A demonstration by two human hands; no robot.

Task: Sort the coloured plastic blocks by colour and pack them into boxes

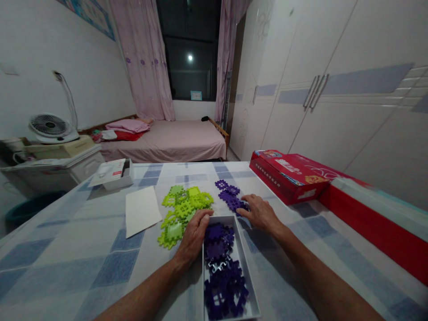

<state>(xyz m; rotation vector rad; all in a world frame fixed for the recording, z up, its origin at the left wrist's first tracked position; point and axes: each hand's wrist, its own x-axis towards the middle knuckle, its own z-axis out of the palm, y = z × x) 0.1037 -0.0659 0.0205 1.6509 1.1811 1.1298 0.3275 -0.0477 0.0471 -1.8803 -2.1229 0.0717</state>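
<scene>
A shallow white box (246,263) stands in front of me with several purple interlocking plastic pieces (217,249) inside. My left hand (197,232) grips the box's far left corner, fingers bent over the rim. Beyond the box lies a loose group of purple interlocking pieces (230,194). My right hand (259,211) reaches to the near end of that group, thumb and fingers apart around a purple piece; whether it bears on the piece is unclear. Beside my left hand spreads a pile of yellow-green interlocking pieces (183,207).
A white sheet or lid (142,210) lies left of the green pile. An opened small white box (118,176) sits at the far left. Large red boxes (287,176) line the right side. The checked tablecloth (83,249) covers the table; a bed (187,138) stands behind.
</scene>
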